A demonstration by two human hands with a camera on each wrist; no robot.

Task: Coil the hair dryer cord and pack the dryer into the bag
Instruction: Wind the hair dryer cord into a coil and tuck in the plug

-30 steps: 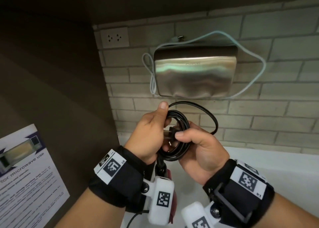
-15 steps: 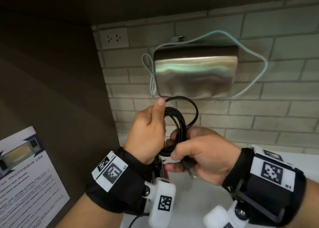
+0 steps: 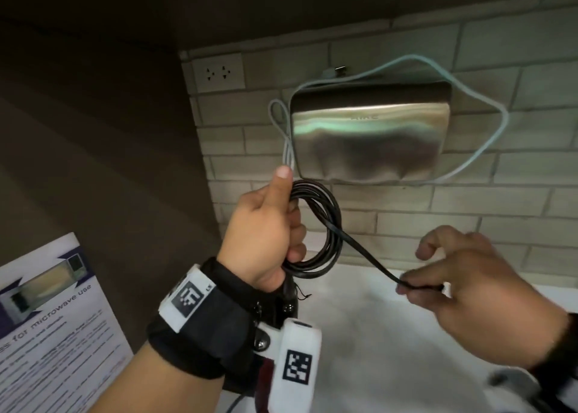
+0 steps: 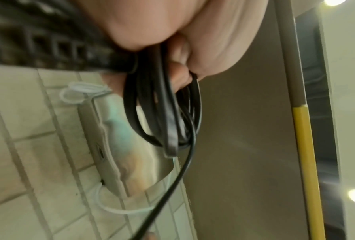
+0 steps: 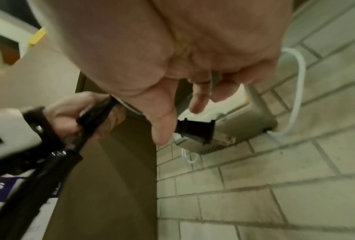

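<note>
The left hand (image 3: pixel 266 240) is fisted round a bundle of black cord (image 3: pixel 325 225), thumb up, the loops stacked and hanging out of the fist; the right hand (image 3: pixel 463 290) pinches the plug (image 5: pixel 195 131) at the cord's free end between thumb and fingertips, pulled out to the right with a short straight run between the two hands. The likeliest trouble, I judge, is that tail: the cord looks flat, smooth and springy, so if the plug pinch slips, the tail may whip back and loosen the outer loops, or a loop may slide off the fist where only the fingers trap it. The dryer (image 5: pixel 39 178) hangs low under the left wrist, dark and glossy, mostly out of view, and its weight could drag on the coil. No bag is visible. Behind are pale matt brick tiles and a brushed-metal wall unit (image 3: pixel 369 137) with a thin white cable (image 3: pixel 488 149) looped round it.
</note>
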